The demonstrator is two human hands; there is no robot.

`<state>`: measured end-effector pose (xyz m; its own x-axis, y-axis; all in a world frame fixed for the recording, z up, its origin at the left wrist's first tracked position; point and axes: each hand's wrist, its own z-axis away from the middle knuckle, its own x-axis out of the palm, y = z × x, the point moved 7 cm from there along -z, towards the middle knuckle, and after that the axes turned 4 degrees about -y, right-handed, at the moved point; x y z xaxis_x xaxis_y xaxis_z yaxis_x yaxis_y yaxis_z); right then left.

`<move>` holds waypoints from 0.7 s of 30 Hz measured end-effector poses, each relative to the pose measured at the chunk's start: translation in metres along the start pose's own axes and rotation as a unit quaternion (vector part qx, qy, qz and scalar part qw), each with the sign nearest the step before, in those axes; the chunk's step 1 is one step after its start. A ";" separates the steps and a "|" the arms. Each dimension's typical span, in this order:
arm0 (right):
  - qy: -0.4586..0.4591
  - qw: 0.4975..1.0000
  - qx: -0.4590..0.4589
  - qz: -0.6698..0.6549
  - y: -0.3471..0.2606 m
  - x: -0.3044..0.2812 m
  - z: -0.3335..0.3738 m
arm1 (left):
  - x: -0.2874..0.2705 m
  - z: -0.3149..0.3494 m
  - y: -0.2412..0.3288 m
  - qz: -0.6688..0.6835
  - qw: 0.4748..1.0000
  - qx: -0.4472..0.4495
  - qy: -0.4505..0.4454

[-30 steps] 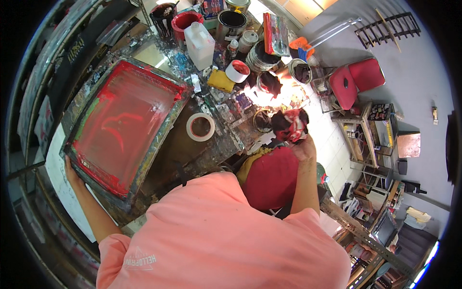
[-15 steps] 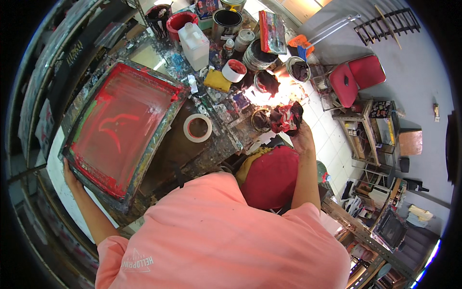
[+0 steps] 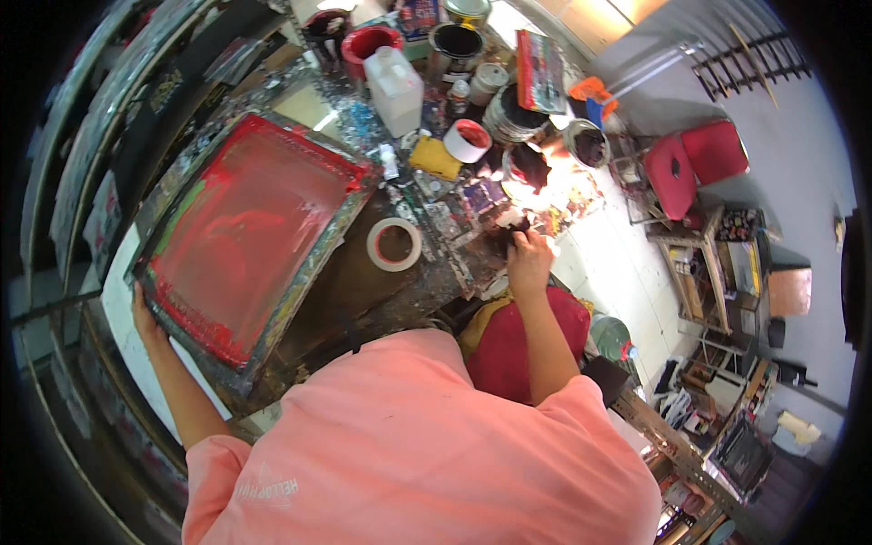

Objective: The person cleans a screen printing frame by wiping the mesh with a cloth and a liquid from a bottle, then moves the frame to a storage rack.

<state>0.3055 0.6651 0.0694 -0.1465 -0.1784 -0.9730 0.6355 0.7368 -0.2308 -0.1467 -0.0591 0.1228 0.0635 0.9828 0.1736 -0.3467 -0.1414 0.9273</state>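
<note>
A screen printing frame (image 3: 245,245), its mesh smeared with red ink and showing a faint curved shape, lies tilted at the left. My left hand (image 3: 147,320) grips its near left corner, fingers partly hidden behind the edge. At the table's right edge, my right hand (image 3: 530,262) is closed, fingers curled over a small dark patch (image 3: 518,227); what they hold is mostly hidden. Just beyond that hand stands an open tin with dark crumpled cloth (image 3: 529,169). A roll of pale tape (image 3: 394,244) lies between the frame and my right arm.
On the ink-stained table stand a white plastic jug (image 3: 395,91), a red-smeared bucket (image 3: 368,45), a yellow sponge (image 3: 435,158), another tape roll (image 3: 468,141) and several cans. A red stool (image 3: 540,345) is below my right forearm; a red chair (image 3: 672,173) stands farther right.
My right hand has moved left and lowered toward the table edge. The red-and-black stained rag it held is now out of sight. My left hand stays on the frame; the whole view shifted slightly.
</note>
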 end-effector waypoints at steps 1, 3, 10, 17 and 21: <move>-0.005 1.000 0.011 0.020 0.002 -0.001 0.001 | 0.001 0.002 0.002 -0.020 0.999 0.033 0.037; -0.002 0.997 -0.002 0.078 -0.025 -0.018 0.001 | -0.025 0.005 0.009 -0.037 0.995 0.050 0.083; -0.103 0.989 -0.073 0.073 -0.007 0.000 -0.012 | 0.002 0.016 0.013 -0.027 0.982 0.091 0.160; -0.064 0.977 -0.133 0.153 -0.048 -0.050 -0.007 | 0.024 0.028 0.013 -0.045 0.973 0.110 0.196; -0.006 0.982 -0.182 0.058 -0.145 -0.124 -0.009 | 0.017 0.033 0.015 -0.027 0.971 0.120 0.204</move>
<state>0.2250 0.5864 0.2237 -0.0788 -0.0849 -0.9933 0.3345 0.9364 -0.1066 -0.1196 -0.0489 0.1504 -0.3177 0.9479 0.0210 -0.1221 -0.0629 0.9905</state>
